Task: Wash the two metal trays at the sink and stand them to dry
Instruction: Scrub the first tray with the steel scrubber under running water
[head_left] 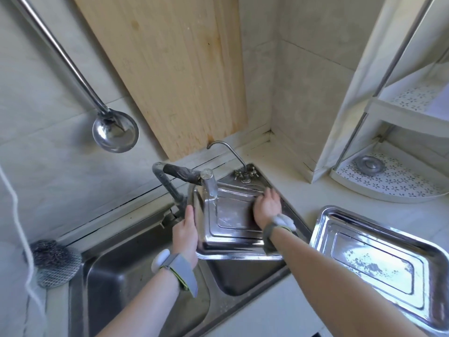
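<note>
One metal tray [230, 222] is tilted over the right basin of the steel sink [126, 271], under the tap [211, 184], whose water runs onto it. My left hand [187, 231] grips the tray's left rim. My right hand [267, 205] lies flat, fingers spread, on the tray's inner surface at its right side. A second metal tray [379, 261] lies face up on the counter to the right of the sink, with wet streaks in it.
A steel wool scrubber [54, 262] sits at the sink's left corner. A ladle [114, 133] hangs on the tiled wall. A wooden board [175, 76] leans behind the tap. A small gooseneck tap [233, 156] and a white corner shelf [388, 176] stand at the right.
</note>
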